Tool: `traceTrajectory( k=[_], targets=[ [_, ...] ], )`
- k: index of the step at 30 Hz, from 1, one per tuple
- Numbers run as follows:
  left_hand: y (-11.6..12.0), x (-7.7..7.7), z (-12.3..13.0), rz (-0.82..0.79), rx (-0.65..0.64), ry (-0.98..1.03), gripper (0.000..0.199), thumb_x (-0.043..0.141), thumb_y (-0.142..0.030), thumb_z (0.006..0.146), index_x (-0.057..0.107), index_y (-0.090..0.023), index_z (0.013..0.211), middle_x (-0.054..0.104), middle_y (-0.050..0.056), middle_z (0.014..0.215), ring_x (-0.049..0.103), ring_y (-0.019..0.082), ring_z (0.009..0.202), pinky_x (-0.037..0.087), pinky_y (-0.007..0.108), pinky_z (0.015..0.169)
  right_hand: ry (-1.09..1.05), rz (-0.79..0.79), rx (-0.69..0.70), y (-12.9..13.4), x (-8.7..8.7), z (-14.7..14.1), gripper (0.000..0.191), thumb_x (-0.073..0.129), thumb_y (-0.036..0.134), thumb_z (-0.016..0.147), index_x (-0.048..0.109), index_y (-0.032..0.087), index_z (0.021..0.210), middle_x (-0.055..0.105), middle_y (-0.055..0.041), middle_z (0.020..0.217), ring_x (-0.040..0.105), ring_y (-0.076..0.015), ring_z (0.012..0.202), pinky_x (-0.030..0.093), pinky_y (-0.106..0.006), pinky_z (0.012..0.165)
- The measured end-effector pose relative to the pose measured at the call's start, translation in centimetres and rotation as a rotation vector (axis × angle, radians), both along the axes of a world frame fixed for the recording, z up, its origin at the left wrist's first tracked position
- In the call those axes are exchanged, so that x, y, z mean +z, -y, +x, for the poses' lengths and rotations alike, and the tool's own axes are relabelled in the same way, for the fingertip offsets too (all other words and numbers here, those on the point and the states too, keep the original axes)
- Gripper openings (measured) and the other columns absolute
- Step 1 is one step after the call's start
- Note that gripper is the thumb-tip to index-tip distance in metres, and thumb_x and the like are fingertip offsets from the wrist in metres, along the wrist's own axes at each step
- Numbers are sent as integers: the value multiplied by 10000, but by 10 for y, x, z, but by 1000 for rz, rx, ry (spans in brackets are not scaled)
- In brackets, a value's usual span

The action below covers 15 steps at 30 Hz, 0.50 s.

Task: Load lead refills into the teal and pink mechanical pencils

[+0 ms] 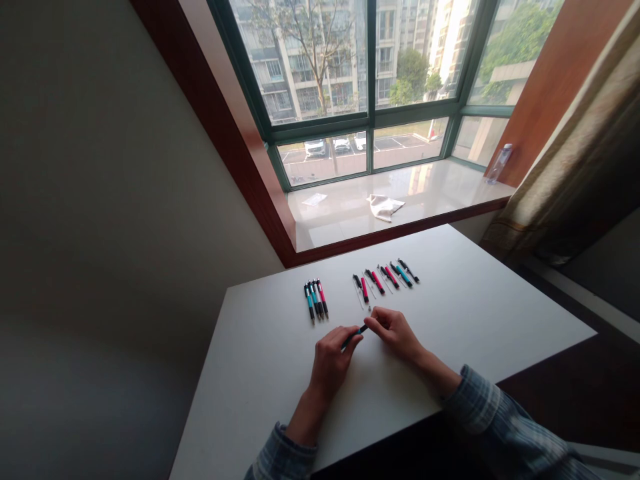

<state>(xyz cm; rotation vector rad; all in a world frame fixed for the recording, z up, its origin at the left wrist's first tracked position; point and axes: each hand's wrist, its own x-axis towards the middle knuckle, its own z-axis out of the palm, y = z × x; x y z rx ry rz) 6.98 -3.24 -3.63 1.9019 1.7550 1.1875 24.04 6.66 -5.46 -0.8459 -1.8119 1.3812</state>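
Observation:
Between my two hands is a pen [362, 329] with a dark body and a bit of blue, held above the white table. The fingers of my left hand [336, 350] are closed around its lower left part. My right hand [393, 331] pinches its other end, and the fingers hide much of that end. Just beyond my right fingertips lies a small metallic piece [369, 309]. Farther back, a row of pens taken apart [384, 275] shows red, blue and black barrels with thin refills. To the left, several whole pens [316, 300] lie side by side, blue and red.
The white table [250, 373] reaches to a window sill [340, 230] with red-brown trim. On the sill are a crumpled white wrapper [385, 207], a flat paper piece [315, 199] and a clear bottle [499, 164]. A curtain [560, 133] hangs at the right.

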Motion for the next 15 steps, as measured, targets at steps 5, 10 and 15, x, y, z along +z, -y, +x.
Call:
traceTrajectory(
  k=[5,10,15],
  targets=[
    [0,5,2,-64,-2,148,267,612,-398,983,775,-195,1044,780,67,881,711,198,742,559,307,728,-19,52,22,1,3,2,391,601,514,960,550,192,744,479,40,637,419,-120,594,349,-248,560],
    [0,10,2,-145,9,352,325,609,-435,977,781,-161,1013,726,41,726,626,151,596,519,266,613,-84,82,97,0,19,2,248,611,435,973,619,195,907,619,-6,809,568,-149,724,497,-282,704],
    [-1,12,3,-153,-23,524,324,630,-446,962,758,-158,1035,747,63,803,682,190,741,563,306,719,-186,-25,121,2,32,-6,252,734,431,888,692,204,989,689,-53,974,647,-193,883,561,-315,761]
  ],
)
